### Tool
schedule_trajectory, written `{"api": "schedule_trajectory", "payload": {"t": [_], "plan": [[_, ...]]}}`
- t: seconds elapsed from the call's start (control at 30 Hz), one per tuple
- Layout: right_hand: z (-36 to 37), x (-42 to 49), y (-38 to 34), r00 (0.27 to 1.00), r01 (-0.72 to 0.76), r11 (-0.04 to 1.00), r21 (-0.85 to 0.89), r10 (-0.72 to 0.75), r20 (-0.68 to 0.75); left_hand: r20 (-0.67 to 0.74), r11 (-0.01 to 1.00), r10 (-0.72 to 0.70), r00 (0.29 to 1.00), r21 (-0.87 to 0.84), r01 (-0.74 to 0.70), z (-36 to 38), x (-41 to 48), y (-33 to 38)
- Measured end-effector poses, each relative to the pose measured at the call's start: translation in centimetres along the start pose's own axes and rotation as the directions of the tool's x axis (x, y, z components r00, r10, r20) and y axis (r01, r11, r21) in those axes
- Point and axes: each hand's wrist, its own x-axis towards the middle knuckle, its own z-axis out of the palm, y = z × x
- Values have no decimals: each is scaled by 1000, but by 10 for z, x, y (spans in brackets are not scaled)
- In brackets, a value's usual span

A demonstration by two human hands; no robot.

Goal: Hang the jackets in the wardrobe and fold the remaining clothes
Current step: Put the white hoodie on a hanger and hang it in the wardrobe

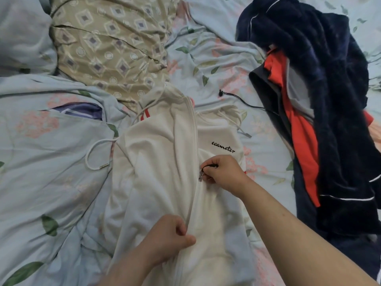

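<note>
A floral bedsheet [216, 58] fills the frame. At right lies a dark navy garment pile [329, 100]. The cream zip hoodie [160, 162] lies centre, front up. The left hand [167, 238] pinches fabric near the hem, likely to keep the zip taut. The right hand [223, 170] pinches the zipper pull [201, 175] mid-chest, likely zipping before hanging.

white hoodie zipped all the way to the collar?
No, the zipper pull pinched by the right hand sits mid-chest on the white hoodie, open above.
</note>
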Motion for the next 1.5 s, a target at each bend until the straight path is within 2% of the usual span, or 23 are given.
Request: {"api": "schedule_trajectory", "payload": {"t": [0.1, 0.2, 0.23, 0.3, 0.33, 0.37, 0.5, 0.63, 0.77, 0.93, 1.03, 1.13, 1.2, 1.27, 1.33, 1.4, 1.5], "plan": [[-6, 6, -2, 999, 6, 997, 79, -2, -41, 57, 980, -47, 997, 196, 35, -6, -3, -3], [-7, 8, -4, 1000, -13, 985, 174, 15, -13, 66, 900, -34, 997, 436, 1, -17, 2, 14], [-8, 9, -5, 1000, -19, 976, 218, 18, 7, -5, 912, 15, 1000, 411, -12, -21, 7, 26], [-11, 11, -9, 998, -29, 958, 285, 15, 53, -275, 986, 96, 957, 158, -53, -29, 22, 54], [-12, 12, -12, 997, -35, 951, 307, 13, 74, -366, 992, 124, 922, 53, -112, -33, 33, 68], [-14, 13, -15, 996, -40, 945, 325, 12, 90, -389, 987, 155, 908, 31, -155, -36, 45, 80], [-13, 18, -21, 996, -28, 940, 341, -3, 89, -318, 984, 168, 933, 3, -176, -46, 78, 102], [-16, 25, -23, 994, 28, 976, 214, -49, 97, -348, 977, 165, 923, -69, -200, -45, 84, 95], [-9, 36, -20, 995, 50, 999, 20, -51, 88, -288, 986, 12, 957, -155, -59, -39, 76, 82], [-6, 53, -24, 999, 45, 999, 13, -45, 26, -150, 972, -119, 981, -221, 84, -36, 61, 53], [-12, 68, -31, 995, 43, 996, 75, -36, -89, -51, 984, -152, 987, -106, 146, -41, 54, 32], [-18, 77, -36, 984, 66, 984, 164, -37, -173, 49, 969, -193, 980, 165, 183, -48, 50, 18], [-14, 77, -36, 990, 64, 983, 171, -41, -137, 109, 894, -230, 967, 416, 166, -52, 52, 22], [-9, 77, -33, 992, 71, 984, 161, -52, -117, 70, 810, -198, 978, 573, 123, -53, 59, 41], [-8, 78, -30, 990, 81, 984, 158, -61, -128, -106, 848, -87, 991, 514, 129, -51, 73, 68], [-9, 80, -31, 990, 87, 983, 160, -68, -121, -279, 903, 24, 960, 417, 99, -51, 93, 91], [-8, 82, -32, 992, 86, 985, 149, -71, -104, -264, 897, 57, 963, 436, 67, -46, 119, 105]]}}
